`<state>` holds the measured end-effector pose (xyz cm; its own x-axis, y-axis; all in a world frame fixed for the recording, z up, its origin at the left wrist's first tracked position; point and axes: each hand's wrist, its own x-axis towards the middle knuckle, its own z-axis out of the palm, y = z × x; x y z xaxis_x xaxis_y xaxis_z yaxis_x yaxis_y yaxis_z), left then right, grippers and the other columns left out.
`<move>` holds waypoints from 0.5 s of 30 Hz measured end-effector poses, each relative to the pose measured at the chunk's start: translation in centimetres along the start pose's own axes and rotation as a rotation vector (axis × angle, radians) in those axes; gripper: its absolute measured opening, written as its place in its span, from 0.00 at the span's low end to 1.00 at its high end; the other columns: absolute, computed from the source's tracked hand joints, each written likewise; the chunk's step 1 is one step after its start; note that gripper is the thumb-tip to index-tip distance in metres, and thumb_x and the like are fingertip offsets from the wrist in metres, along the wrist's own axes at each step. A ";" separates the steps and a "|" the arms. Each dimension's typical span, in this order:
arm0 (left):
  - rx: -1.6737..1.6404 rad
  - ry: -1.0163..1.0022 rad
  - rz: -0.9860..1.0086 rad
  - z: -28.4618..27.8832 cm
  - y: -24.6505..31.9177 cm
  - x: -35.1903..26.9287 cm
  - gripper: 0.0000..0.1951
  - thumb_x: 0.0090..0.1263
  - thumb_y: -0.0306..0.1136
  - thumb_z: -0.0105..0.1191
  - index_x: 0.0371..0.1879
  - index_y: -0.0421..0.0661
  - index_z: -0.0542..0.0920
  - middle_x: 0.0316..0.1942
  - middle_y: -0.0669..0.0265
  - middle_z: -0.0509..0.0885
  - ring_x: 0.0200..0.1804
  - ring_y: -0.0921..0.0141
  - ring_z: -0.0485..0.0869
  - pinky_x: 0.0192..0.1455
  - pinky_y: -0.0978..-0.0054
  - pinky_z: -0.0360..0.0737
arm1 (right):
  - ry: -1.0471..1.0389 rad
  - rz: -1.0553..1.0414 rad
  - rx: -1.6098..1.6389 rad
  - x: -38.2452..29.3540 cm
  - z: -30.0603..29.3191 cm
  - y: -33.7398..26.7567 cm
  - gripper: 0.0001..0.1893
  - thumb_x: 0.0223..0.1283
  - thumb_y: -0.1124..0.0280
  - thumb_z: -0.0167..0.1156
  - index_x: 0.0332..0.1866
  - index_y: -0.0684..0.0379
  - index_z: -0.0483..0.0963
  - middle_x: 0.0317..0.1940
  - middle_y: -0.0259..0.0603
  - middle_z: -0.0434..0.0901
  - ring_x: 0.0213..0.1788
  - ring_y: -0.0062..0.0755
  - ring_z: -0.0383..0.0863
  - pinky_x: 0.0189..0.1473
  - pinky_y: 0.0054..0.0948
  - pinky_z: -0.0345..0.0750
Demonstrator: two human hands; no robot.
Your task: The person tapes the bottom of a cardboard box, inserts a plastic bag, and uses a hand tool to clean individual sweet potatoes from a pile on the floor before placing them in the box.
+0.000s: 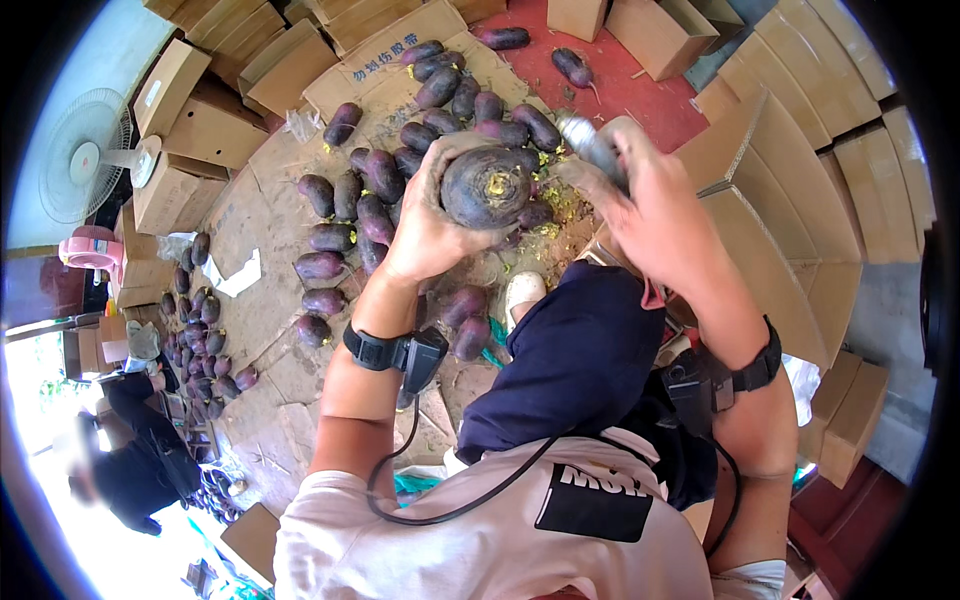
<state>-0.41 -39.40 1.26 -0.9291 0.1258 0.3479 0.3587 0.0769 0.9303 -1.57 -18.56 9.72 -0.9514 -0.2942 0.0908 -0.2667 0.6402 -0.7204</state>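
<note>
My left hand (414, 225) grips a large dark purple radish (484, 196), its crown end facing up toward me. A small yellow stub of cut leaf stalks sits at the crown's centre. Just to the right, my right hand (652, 191) is closed around a shiny, blurred metal tool (592, 148); its exact kind cannot be made out. The tool is apart from the radish. Beneath and between the hands, yellow-green leaf scraps (556, 206) litter the floor. Many more dark purple radishes (382, 176) lie on flattened cardboard beyond my left hand.
Flattened cardboard (262, 195) covers much of the floor. An open cardboard box (780, 247) stands at my right, with stacked boxes (817, 67) behind it. A fan (84, 159) and another radish pile (196, 330) are at left. Another person (142, 450) sits at lower left.
</note>
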 end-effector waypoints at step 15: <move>0.357 0.058 0.159 -0.9 0.1 0.3 0.31 0.35 0.25 0.70 0.46 0.43 0.76 0.47 0.61 0.81 0.50 0.59 0.79 0.55 0.65 0.73 | -0.327 -0.143 -0.053 -1.4 0.3 -1.7 0.12 0.62 0.73 0.50 0.48 0.66 0.66 0.26 0.62 0.75 0.33 0.62 0.76 0.34 0.51 0.70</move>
<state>-0.73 -40.22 1.55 -0.8592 0.1085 0.5001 0.4981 0.4012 0.7688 0.26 -19.45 10.57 -0.8067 -0.5894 -0.0431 -0.4090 0.6094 -0.6792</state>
